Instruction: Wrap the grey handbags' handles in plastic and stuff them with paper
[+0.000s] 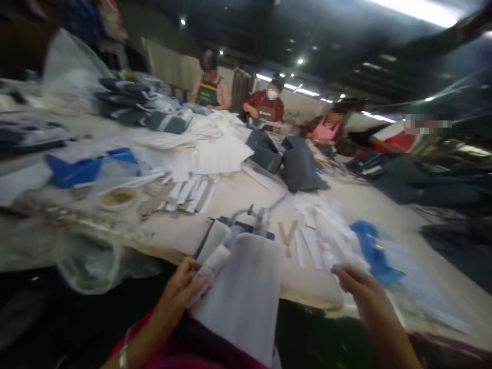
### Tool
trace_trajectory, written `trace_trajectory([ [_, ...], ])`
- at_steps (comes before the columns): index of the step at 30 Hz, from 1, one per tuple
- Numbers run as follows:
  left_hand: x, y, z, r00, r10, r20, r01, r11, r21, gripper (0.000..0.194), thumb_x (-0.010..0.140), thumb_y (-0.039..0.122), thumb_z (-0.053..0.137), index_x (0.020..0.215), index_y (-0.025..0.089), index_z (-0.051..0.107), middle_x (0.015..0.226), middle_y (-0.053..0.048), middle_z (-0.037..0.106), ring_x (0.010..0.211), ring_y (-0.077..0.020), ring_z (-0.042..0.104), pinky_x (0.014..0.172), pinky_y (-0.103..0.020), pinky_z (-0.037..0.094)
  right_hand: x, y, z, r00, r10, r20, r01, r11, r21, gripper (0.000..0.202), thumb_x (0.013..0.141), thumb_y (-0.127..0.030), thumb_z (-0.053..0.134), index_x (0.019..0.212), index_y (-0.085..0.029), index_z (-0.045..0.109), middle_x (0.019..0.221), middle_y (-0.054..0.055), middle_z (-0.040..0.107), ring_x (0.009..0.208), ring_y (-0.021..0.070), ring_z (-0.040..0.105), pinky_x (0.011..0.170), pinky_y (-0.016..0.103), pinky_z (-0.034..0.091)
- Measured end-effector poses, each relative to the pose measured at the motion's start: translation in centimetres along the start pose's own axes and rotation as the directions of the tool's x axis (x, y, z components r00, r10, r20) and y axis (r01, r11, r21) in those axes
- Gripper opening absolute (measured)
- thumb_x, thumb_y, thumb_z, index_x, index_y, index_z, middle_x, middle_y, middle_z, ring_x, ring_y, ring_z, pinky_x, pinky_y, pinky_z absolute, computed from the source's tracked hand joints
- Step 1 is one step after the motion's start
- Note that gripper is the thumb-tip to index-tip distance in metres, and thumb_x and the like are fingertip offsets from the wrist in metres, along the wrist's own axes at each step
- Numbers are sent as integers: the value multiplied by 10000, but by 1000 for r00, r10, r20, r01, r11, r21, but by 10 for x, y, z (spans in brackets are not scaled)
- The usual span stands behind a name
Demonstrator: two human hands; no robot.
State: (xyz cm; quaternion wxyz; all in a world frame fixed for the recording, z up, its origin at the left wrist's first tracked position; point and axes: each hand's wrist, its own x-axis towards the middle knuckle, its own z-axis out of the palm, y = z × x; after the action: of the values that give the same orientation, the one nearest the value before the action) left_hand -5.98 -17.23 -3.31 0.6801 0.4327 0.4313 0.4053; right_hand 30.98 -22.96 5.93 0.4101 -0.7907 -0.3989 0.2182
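Note:
My left hand (182, 287) is closed around the edge of a white, folded, wrapped piece (215, 260) at the table's front edge. Beside it a broad white sheet (246, 294) hangs over the edge toward my lap. Behind both lies a dark bag (265, 233) with grey, wrapped-looking handles (240, 218). My right hand (357, 284) is off to the right, fingers curled together near thin white sheets (330, 230); blur hides whether anything is pinched in them. White strips (309, 246) and a beige V-shaped strip (288, 238) lie between the sheets and the bag.
Beige and white strips (192, 193) lie left of centre, near a shallow bowl (117, 197). Blue plastic pieces (82, 169) sit at left and a blue object (371, 251) at right. Dark bags (302, 164) and white sheets (223, 146) are piled farther back. Several people work across the table.

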Motion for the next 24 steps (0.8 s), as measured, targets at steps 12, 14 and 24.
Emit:
trace_trajectory([
  [12,-19,5,-5,959,248,-136,-214,951,224,593,886,378,563,1415,218,348,798,-15,658,723,-219,635,687,-295,464,-118,-126,207,837,-153,525,128,988,84,240,772,-324,577,585,-177,616,551,-22,532,551,127,453,537,246,334],
  [14,-19,3,-7,952,267,-150,-216,933,289,546,891,346,543,1399,232,380,801,-15,672,749,-238,651,709,-302,461,-117,-121,210,852,-137,505,163,987,-9,260,773,-324,572,557,-184,604,532,-21,535,536,132,455,526,251,323],
  [24,-20,3,-12,955,286,-82,-211,844,493,158,907,267,482,1038,249,568,947,-44,690,888,-251,669,768,-287,436,-115,-116,207,850,-142,508,260,951,-169,248,794,-295,560,584,-198,649,577,-1,627,572,172,548,544,274,356],
])
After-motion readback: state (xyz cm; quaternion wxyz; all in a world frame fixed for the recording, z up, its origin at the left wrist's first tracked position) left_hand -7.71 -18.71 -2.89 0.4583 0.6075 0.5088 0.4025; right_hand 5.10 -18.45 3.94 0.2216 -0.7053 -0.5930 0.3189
